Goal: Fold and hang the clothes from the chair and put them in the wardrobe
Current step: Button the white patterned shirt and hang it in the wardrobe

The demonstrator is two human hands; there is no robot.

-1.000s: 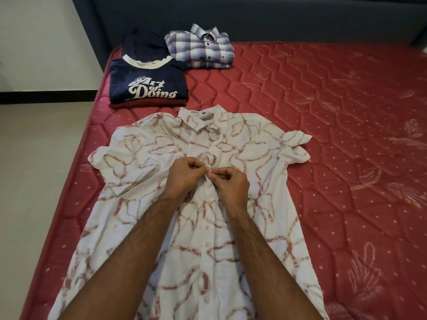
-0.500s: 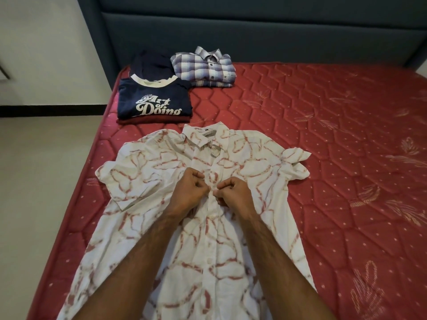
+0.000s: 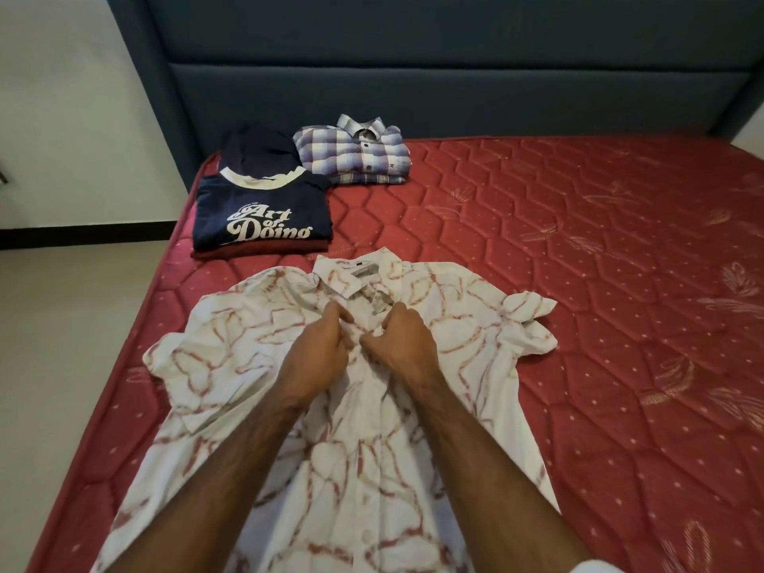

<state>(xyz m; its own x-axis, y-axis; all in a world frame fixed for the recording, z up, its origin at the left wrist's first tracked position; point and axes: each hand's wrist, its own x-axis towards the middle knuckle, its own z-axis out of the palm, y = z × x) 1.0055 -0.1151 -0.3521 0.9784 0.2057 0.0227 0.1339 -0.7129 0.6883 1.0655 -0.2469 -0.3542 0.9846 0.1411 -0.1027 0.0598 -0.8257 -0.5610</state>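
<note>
A white short-sleeved shirt with red marbled lines (image 3: 467, 337) lies spread face up on the red mattress (image 3: 578, 250), collar toward the headboard. My left hand (image 3: 318, 353) pinches the left side of its button placket just below the collar. My right hand (image 3: 403, 341) pinches the right side of the placket, knuckles almost touching the left hand. The fabric bunches a little between them. A folded navy t-shirt reading "Art of Doing" (image 3: 260, 217) sits atop a folded dark red garment at the far left. A folded plaid shirt (image 3: 355, 153) lies beside it.
A dark blue upholstered headboard (image 3: 413, 68) stands behind the mattress. Pale floor (image 3: 62, 345) and a white wall with a black skirting run along the left side. The right half of the mattress carries nothing.
Both hands have moved up the placket toward the collar, still pinching the shirt's front. The camera has tilted up, showing more of the headboard.
</note>
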